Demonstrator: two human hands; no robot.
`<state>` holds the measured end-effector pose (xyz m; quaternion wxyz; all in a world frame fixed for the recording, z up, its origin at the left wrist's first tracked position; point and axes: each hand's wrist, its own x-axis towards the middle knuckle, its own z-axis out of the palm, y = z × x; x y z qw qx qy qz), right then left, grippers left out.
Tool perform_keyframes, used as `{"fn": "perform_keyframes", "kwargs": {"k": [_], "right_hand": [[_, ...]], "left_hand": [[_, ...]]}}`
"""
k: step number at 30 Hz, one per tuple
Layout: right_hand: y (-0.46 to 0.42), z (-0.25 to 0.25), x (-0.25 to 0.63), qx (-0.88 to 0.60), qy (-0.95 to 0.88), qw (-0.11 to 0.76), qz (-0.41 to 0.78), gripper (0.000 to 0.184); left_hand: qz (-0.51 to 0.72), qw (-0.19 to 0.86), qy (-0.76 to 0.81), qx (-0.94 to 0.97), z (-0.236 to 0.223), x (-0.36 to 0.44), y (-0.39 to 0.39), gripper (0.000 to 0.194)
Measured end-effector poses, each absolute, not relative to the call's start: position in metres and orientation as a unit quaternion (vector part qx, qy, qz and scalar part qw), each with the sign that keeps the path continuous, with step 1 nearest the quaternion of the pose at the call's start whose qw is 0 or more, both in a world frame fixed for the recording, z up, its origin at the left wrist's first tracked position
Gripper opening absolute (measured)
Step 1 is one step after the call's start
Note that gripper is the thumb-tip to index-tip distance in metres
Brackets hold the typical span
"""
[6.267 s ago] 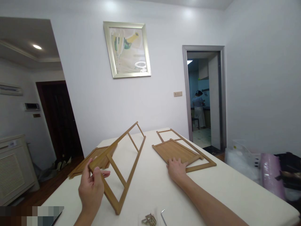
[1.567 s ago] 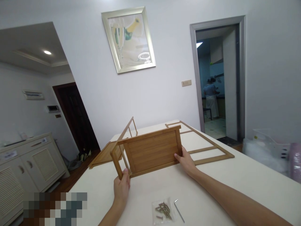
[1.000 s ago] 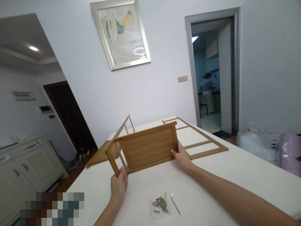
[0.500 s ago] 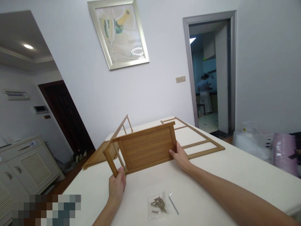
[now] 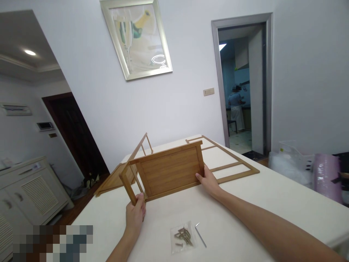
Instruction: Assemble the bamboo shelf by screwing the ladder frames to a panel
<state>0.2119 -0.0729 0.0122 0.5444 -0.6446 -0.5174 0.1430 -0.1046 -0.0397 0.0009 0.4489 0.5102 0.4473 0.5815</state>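
Observation:
A brown wooden panel [image 5: 170, 169] stands on its long edge on the table, its left end against a wooden side frame [image 5: 127, 185]. My left hand [image 5: 135, 213] is wrapped around the near end of that frame, beside the lower corner of the panel. At the panel's right end, my right hand [image 5: 208, 182] grips the edge with the thumb on the near face and the other fingers hidden behind. Closer to me lie a clear plastic bag [image 5: 174, 247] of several screws [image 5: 184, 235] and an L-shaped hex key [image 5: 201, 235].
Behind the panel, another wooden frame [image 5: 234, 177] lies flat on the white table [image 5: 245, 207]. A second wooden panel [image 5: 109, 180] rests at the table's left edge. Wrapped pink material [image 5: 327, 178] stands at the right. A person [image 5: 236, 107] is beyond the doorway.
Both hands keep their hold on the frame and panel. The whole view has shifted very slightly; nothing on the table has visibly moved.

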Motion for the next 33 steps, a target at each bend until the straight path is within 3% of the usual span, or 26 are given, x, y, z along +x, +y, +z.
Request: {"fn": "perform_keyframes", "kwargs": {"k": [10, 33], "right_hand": [[-0.065, 0.005, 0.218, -0.653, -0.514, 0.542, 0.124, 0.037], [-0.063, 0.004, 0.219, -0.645, -0.525, 0.54, 0.13, 0.051]], "left_hand": [[0.576, 0.438, 0.453, 0.521, 0.008, -0.102, -0.039, 0.052], [0.575, 0.466, 0.449, 0.501, -0.001, -0.104, -0.03, 0.049]]}}
